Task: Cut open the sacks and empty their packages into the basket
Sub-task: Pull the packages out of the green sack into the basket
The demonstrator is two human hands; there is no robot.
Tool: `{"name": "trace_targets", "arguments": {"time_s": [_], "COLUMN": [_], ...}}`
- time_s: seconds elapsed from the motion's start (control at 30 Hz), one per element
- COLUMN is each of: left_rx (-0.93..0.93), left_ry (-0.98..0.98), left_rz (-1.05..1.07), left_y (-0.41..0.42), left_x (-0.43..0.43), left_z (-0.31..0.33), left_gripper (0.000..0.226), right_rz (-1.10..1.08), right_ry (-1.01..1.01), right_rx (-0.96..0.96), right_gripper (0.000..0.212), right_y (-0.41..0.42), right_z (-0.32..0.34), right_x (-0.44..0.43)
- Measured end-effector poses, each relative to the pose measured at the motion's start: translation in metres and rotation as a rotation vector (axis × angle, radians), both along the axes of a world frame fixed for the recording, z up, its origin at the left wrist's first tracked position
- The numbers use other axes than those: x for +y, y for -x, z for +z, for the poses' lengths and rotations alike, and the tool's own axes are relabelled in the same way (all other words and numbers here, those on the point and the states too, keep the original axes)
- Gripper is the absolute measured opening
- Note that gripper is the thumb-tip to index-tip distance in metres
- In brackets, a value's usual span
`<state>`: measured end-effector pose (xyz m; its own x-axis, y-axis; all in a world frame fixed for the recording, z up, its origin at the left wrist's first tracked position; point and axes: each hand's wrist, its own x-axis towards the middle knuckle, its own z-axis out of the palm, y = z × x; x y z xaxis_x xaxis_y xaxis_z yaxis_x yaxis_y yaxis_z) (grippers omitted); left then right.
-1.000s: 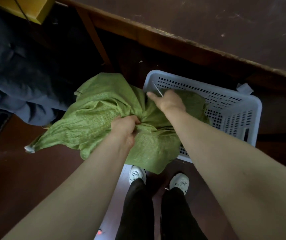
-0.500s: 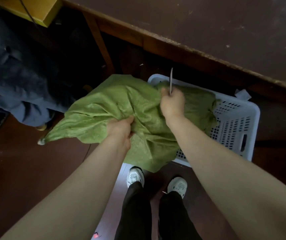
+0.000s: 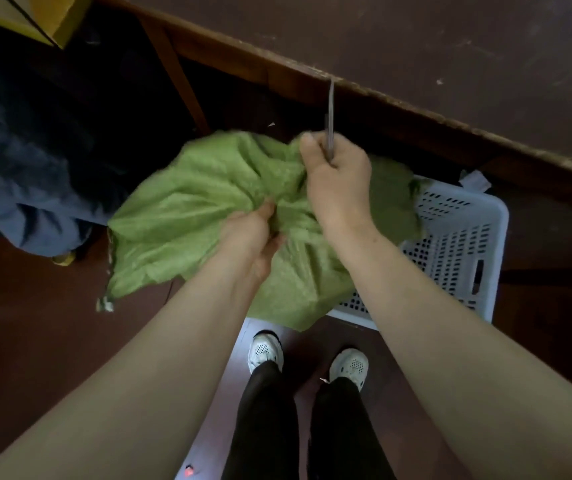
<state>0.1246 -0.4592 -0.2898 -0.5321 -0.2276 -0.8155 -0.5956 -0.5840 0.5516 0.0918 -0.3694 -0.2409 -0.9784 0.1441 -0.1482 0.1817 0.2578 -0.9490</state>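
A crumpled green woven sack (image 3: 187,216) hangs over the left part of a white perforated plastic basket (image 3: 464,237) on the floor. My left hand (image 3: 253,237) grips a bunch of the sack's cloth near its middle. Higher and to the right, my right hand (image 3: 338,178) holds a thin metal blade (image 3: 330,112) that points up, its fingers also bunching the sack's top. What lies inside the basket is hidden under the sack.
A dark wooden table (image 3: 416,39) edge runs diagonally just behind the basket. Dark blue cloth (image 3: 35,188) is heaped at the left. A yellow box (image 3: 49,15) sits at the top left. My white shoes (image 3: 265,351) stand on the reddish floor below the sack.
Both hands have lifted the sack higher and gathered it up. My right hand rose and the blade turned from slanting over the basket to pointing straight up.
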Motion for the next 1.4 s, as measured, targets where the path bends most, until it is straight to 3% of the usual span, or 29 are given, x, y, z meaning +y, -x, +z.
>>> {"name": "trace_targets", "arguments": {"time_s": [0.07, 0.13, 0.3, 0.37, 0.43, 0.5, 0.57, 0.63, 0.77, 0.87, 0.97, 1.13, 1.23, 1.3, 1.4], "left_rx": [0.110, 0.145, -0.167, -0.299, -0.460, -0.414, -0.356, -0.413, -0.496, -0.405, -0.244, 0.033, 0.250, 0.353, 0.467], "left_ry": [-0.051, -0.066, -0.100, 0.061, 0.465, 0.792, 0.870, 0.875, 0.792, 0.764, 0.669, 0.480, 0.465, 0.546, 0.626], "left_rz": [-0.023, -0.043, -0.027, -0.001, -0.076, -0.211, -0.345, -0.436, -0.478, -0.488, -0.330, -0.090, -0.170, -0.271, -0.410], "left_y": [0.010, 0.021, 0.002, -0.008, -0.011, -0.003, 0.010, 0.024, 0.033, 0.025, 0.020, 0.022, 0.010, -0.005, -0.024], "left_x": [0.006, 0.009, 0.004, -0.003, -0.011, -0.012, -0.008, -0.009, -0.017, -0.021, -0.021, 0.003, 0.025, 0.036, 0.040], "left_z": [0.009, 0.017, 0.019, 0.010, 0.000, -0.001, -0.004, -0.017, -0.046, -0.054, -0.047, -0.009, 0.007, 0.005, -0.008], "left_gripper": [0.024, 0.025, 0.029, 0.048, 0.077, 0.086, 0.093, 0.100, 0.098, 0.064, 0.033, 0.026, 0.024, 0.022, 0.011], "right_rz": [-0.029, -0.096, -0.126, -0.140, -0.184, -0.209, -0.192, -0.160, -0.141, -0.132, -0.088, 0.007, 0.023, 0.014, 0.173], "right_ry": [0.060, 0.126, 0.131, 0.119, 0.153, 0.194, 0.215, 0.205, 0.177, 0.115, -0.037, -0.280, -0.340, -0.345, -0.321], "right_rx": [0.091, 0.045, -0.302, -0.413, -0.471, -0.504, -0.523, -0.516, -0.504, -0.593, -0.696, -0.698, -0.522, -0.397, -0.403], "right_gripper": [0.029, 0.031, 0.036, 0.037, 0.037, 0.034, 0.032, 0.035, 0.047, 0.045, 0.028, 0.030, 0.026, 0.042, 0.048], "right_y": [0.000, -0.002, -0.032, -0.044, -0.056, -0.064, -0.072, -0.077, -0.079, -0.080, -0.076, -0.042, -0.014, 0.002, 0.022], "right_z": [0.008, 0.008, -0.023, -0.038, -0.049, -0.057, -0.061, -0.064, -0.070, -0.074, -0.076, -0.072, -0.051, -0.036, -0.030], "right_x": [-0.004, -0.002, 0.015, 0.021, 0.027, 0.032, 0.037, 0.042, 0.052, 0.065, 0.081, 0.100, 0.094, 0.079, 0.048]}}
